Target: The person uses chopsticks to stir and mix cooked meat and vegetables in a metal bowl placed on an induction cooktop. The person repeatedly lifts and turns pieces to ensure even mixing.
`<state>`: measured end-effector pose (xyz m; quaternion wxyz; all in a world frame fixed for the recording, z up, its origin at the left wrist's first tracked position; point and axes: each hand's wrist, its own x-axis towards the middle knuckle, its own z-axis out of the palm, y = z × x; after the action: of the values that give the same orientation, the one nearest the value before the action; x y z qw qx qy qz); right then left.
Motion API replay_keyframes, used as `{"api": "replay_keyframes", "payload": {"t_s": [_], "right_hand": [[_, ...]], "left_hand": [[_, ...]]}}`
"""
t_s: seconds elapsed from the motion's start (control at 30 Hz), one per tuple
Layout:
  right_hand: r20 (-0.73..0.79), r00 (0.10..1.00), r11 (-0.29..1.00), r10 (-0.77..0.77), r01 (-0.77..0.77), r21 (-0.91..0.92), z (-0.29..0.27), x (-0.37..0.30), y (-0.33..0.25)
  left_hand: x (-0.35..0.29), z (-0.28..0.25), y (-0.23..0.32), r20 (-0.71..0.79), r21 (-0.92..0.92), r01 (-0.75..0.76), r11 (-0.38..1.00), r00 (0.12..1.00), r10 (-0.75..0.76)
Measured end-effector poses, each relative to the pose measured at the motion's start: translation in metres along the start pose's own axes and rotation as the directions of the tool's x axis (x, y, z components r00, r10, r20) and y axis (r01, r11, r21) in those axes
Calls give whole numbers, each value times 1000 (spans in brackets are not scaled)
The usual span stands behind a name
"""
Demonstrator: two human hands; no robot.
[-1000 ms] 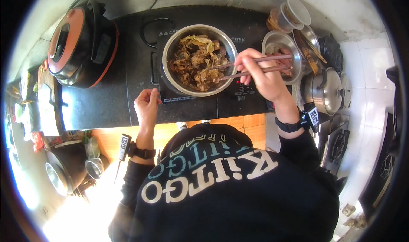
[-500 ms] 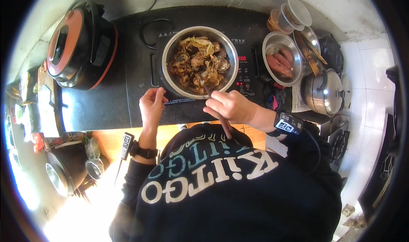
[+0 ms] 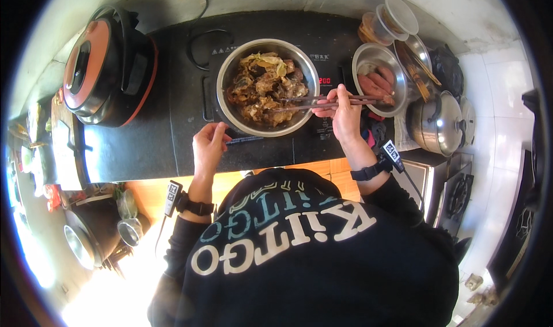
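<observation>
A steel bowl [image 3: 221, 105] full of brown stewed food [image 3: 266, 88] with pale leafy pieces on top rests on a black induction cooker [image 3: 208, 111]. My right hand [image 3: 345, 120], just right of this bowl, grips a pair of brown chopsticks [image 3: 366, 101]. Their tips reach left into the food, while the back ends stretch over a second steel bowl [image 3: 358, 56]. At the stewed food's lower left, close to the rim, my left hand [image 3: 207, 147] holds nothing; its fingers are loosely bent and the thumb stands apart.
Reddish sweet potatoes [image 3: 377, 82] lie in the second bowl. Behind it are stacked plastic tubs [image 3: 397, 19], brushes [image 3: 417, 71] and a lidded steel pot [image 3: 438, 125]. A black and orange electric cooker [image 3: 106, 68] stands on the left of the black counter [image 3: 178, 33].
My right hand has shifted right and turned, swinging the chopsticks from steeply slanted to nearly level. My left hand has barely moved, its thumb now farther from the fingers.
</observation>
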<state>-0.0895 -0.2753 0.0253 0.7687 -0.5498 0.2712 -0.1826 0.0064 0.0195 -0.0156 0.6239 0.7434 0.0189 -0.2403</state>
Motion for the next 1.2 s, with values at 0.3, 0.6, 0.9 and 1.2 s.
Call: {"api": "replay_keyframes", "payload": {"t_s": [0.3,0.6,0.9,1.2], "right_hand": [[68,998,992,-8,17,-126,7,-10,-37],[300,949,823,-97,245,-512,33,-23,-50],[257,947,842,-196,296,-450,25,-21,-29],[332,935,861,-125,269,-432,17,-23,-69]], "left_hand": [[-4,0,0,-1,-23,-12,1000,1000,12],[-11,-4,4,-49,99,-36,994,998,41],[-21,19,0,74,62,17,998,997,-22],[-46,-22,-10,217,177,-121,977,973,81]]}}
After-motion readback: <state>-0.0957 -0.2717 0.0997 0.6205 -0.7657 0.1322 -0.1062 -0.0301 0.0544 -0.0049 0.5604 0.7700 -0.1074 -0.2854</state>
